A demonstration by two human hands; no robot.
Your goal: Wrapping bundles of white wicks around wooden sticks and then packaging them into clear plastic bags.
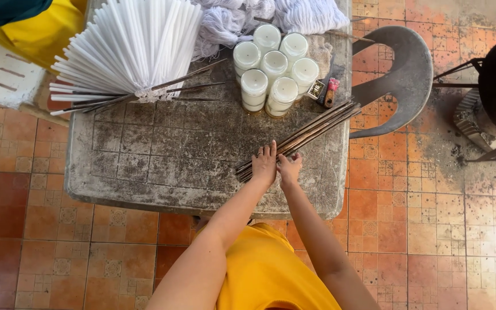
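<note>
Both hands, left hand (265, 163) and right hand (289, 167), press flat with spread grip on thin rods (299, 138) just below seven wax-filled glass jars (274, 66) on the table (162, 155).

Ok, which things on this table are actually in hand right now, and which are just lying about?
In hand:
- left hand flat on the bundle of thin dark rods
- right hand on the same bundle

Lying about:
- white glass candles
- fan of white tubes
- white string
- grey chair
</note>
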